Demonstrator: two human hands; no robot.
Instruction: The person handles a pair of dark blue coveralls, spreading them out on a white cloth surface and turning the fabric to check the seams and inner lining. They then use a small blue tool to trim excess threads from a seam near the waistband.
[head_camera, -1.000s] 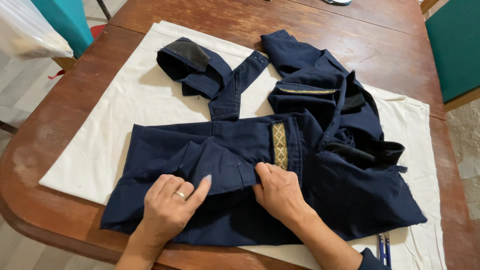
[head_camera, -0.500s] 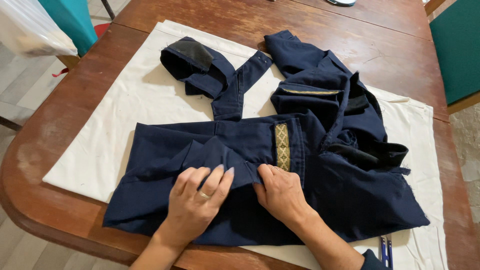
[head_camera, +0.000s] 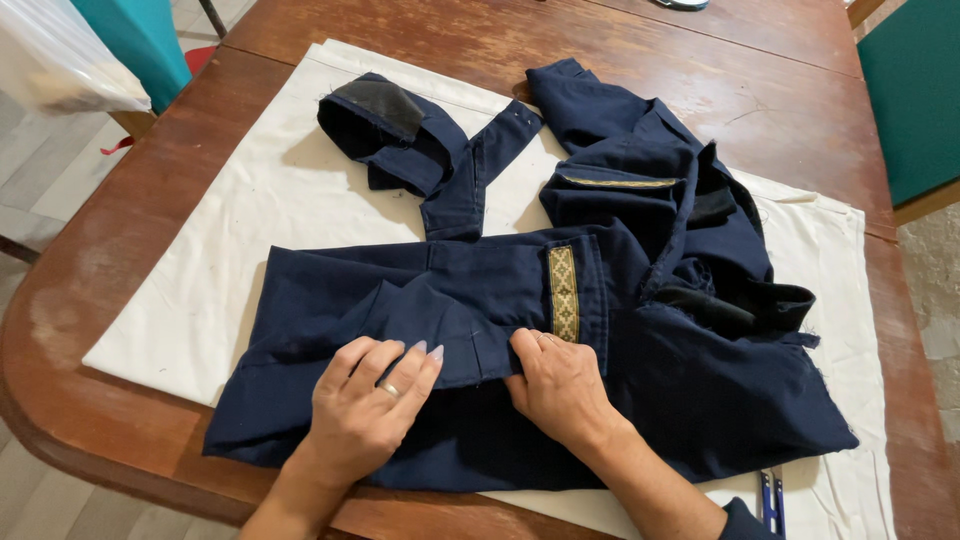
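A navy blue garment (head_camera: 640, 330) with a gold patterned trim band (head_camera: 564, 292) lies spread on a white cloth (head_camera: 280, 200) over a wooden table (head_camera: 760, 90). My left hand (head_camera: 365, 408), wearing a ring, lies flat with fingers apart on a folded flap of the fabric near the front edge. My right hand (head_camera: 560, 385) presses down beside it, its fingers curled over the fold's edge just below the trim band. A sleeve with a dark cuff (head_camera: 395, 125) stretches toward the far left.
A teal chair (head_camera: 140, 45) and a clear plastic bag (head_camera: 60, 60) stand at the far left. Another green chair (head_camera: 910, 90) sits at the far right. Blue-handled pens or tools (head_camera: 770, 500) lie on the cloth near the front right.
My left hand has slid right along the fold, closer to my right hand. The right hand has stayed on the fold's edge.
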